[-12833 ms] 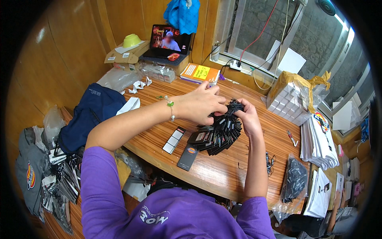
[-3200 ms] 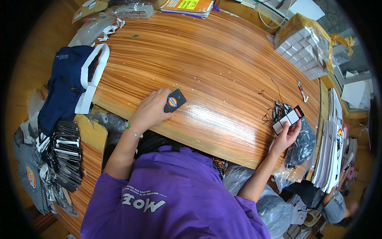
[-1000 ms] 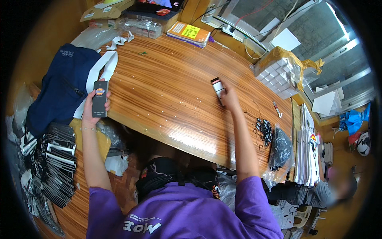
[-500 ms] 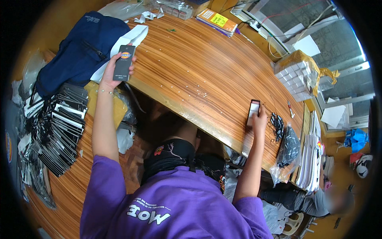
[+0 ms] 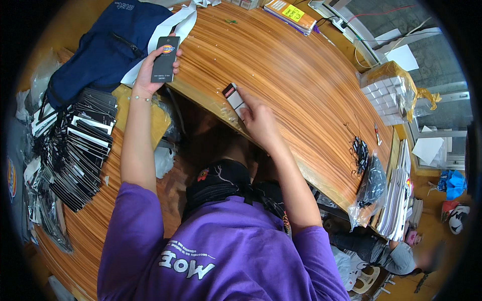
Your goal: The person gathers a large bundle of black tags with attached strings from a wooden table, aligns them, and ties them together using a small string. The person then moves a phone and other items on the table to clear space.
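My left hand [image 5: 145, 79] is closed around a dark grey rectangular hang tag [image 5: 162, 65] with a coloured oval logo, held up over the table's near edge. Whether it is a single tag or a small stack cannot be seen. My right hand [image 5: 262, 123], at the middle of the near edge, grips a smaller black and white tag [image 5: 235, 99] between thumb and fingers. Left of my left arm lies a fanned pile of black and white hang tags [image 5: 83, 155] with black cords. Beyond my left hand rests a navy cloth bag [image 5: 108, 50], beside white paper [image 5: 187, 22].
On the wood-grain table [image 5: 281, 65] stand a plastic-wrapped block of small white boxes [image 5: 384, 98] and orange booklets [image 5: 291, 15]. At the right are black cords [image 5: 359, 155], a red-handled cutter [image 5: 377, 134], a filled plastic bag [image 5: 371, 183] and stacked papers [image 5: 396, 195]. Another person [image 5: 401, 258] is at lower right.
My right hand has moved left along the table edge with the small tag, away from the black cords. My left hand and its tag have shifted slightly up and right in the picture.
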